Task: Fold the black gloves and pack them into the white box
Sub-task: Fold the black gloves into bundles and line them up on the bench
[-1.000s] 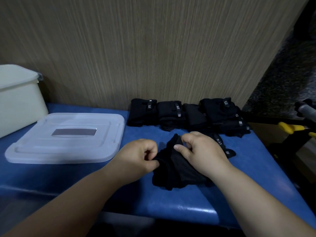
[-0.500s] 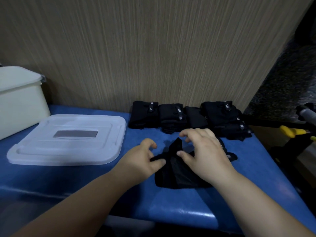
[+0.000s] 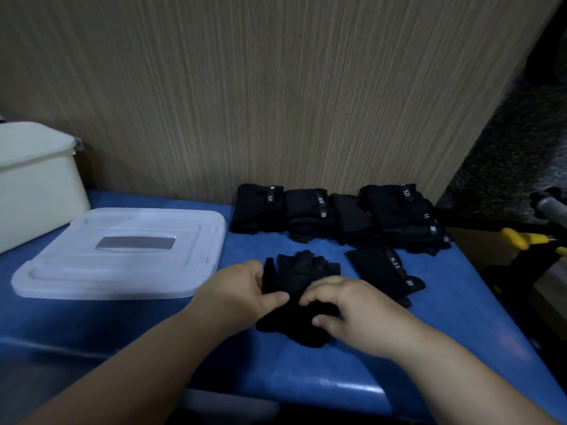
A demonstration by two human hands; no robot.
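View from a head-worn camera, looking down at a blue padded table [image 3: 460, 317]. A black glove [image 3: 302, 269] lies near the front edge, soft knit fabric with stubby finger ends pointing away. The left hand [image 3: 242, 286] pinches the glove's left edge between thumb and fingers. The right hand [image 3: 352, 308] has its fingers curled into the bunched fabric at the cuff end.

A second glove [image 3: 383, 268] lies flat just to the right. A row of folded gloves [image 3: 337, 210] sits against the wood-grain wall panel [image 3: 276, 87]. The white box [image 3: 36, 185], smooth plastic, stands far left, its translucent lid [image 3: 122, 250] flat beside it.

Likely risk: the limp fabric may spring open or fold crooked if either grip loosens.
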